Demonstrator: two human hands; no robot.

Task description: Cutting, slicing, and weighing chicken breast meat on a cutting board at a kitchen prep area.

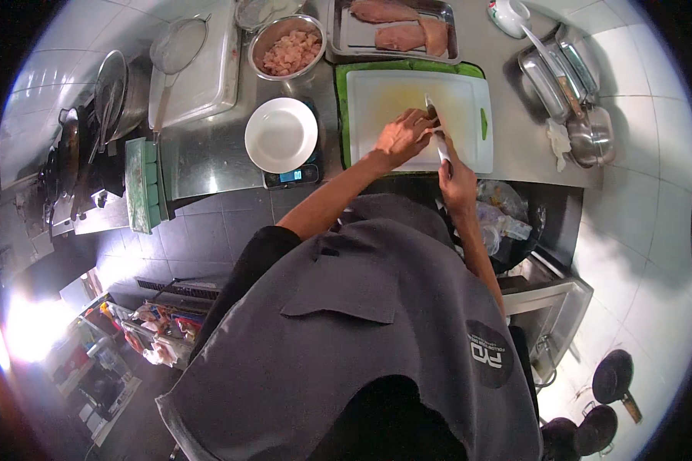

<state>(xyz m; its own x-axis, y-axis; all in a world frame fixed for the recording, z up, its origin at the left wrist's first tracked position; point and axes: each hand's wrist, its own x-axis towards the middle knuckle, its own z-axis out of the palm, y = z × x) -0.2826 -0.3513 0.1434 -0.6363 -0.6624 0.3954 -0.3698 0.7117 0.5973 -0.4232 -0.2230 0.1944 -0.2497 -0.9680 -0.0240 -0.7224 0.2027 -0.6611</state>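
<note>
My right hand (459, 184) is wrapped round the white handle of a knife (443, 146), its blade pointing away from me over a white cutting board (369, 96). Close against the blade, my left hand (401, 140) has its fingers bent and pressed together. Whatever lies between those fingers, if anything, is hidden. A faint yellowish stain marks the board, which rests on a green mat (342, 100). Left of it, a white plate (281, 135) sits on a digital kitchen scale (291, 177) with a lit display. Diced pale meat (291, 53) fills part of a steel bowl (255, 61).
Behind the board, a metal tray (337, 34) holds several raw meat fillets (400, 37). Steel containers (542, 81) and a pot (592, 138) stand at the right. At the left are a strainer (179, 46), a white tray (227, 84) and a green divided container (140, 184).
</note>
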